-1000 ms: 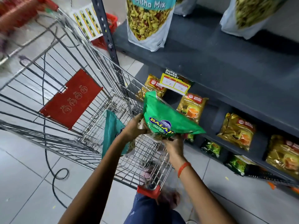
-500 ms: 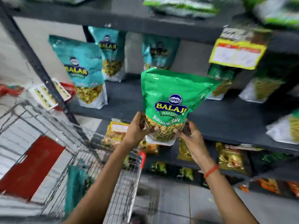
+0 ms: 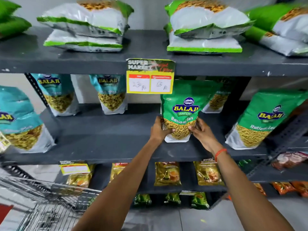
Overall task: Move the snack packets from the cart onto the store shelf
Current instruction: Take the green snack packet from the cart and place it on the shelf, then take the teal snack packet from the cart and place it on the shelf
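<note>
A green Balaji Ratlami Sev packet (image 3: 182,104) stands upright on the dark grey middle shelf (image 3: 106,144), under a yellow price tag (image 3: 150,77). My left hand (image 3: 159,130) grips its lower left side and my right hand (image 3: 202,132) grips its lower right side. Its white base rests on the shelf board. The wire cart (image 3: 50,204) shows blurred at the bottom left; its contents are hidden.
Teal Balaji packets (image 3: 58,94) stand to the left on the same shelf, and another green one (image 3: 265,119) to the right. White-and-green packets (image 3: 86,25) lie stacked on the top shelf. Gold packets (image 3: 167,173) fill the lower shelves.
Both hands have lifted the green packet out of the cart and carried it forward onto the middle shelf. The view has swung up from the cart to the shelves.
</note>
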